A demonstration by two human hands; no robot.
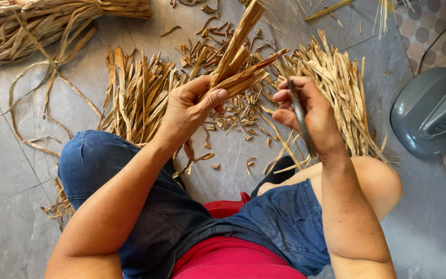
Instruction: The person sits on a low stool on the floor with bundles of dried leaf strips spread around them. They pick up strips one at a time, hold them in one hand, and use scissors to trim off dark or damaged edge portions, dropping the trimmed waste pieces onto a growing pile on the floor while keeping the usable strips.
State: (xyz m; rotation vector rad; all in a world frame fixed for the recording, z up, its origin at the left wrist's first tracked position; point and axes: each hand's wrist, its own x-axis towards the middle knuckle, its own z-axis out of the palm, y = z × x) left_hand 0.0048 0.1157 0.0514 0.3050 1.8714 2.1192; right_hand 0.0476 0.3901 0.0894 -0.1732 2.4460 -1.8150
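While the person sits low over the grey tiled floor (21,170), knees apart in blue denim shorts (285,222) and a red top (233,258), both hands are up in front of them over a mess of dried leaf strips. The left hand (187,111) is clamped around a small bundle of dry tan strips (236,57), thumb pressed across the front, and the bundle sticks up and away from the body at a slant. The right hand (305,111) is curled shut around a thin dark blade (300,116), looks like a knife or one leg of a pair of scissors, honestly can't tell which. It runs down through the fist toward the wrist. The two hands are near each other but not touching, the bundle tips sit just left of the right knuckles.

On the floor under them there's a fan of cut strips (135,98) on the left, another pile (336,93) on the right, and little chopped bits (233,111) scattered between. A bigger tied sheaf (42,23) lies at the top left corner. Off to the right sits a grey plastic base of some appliance (432,111), on a patterned patch of tile.
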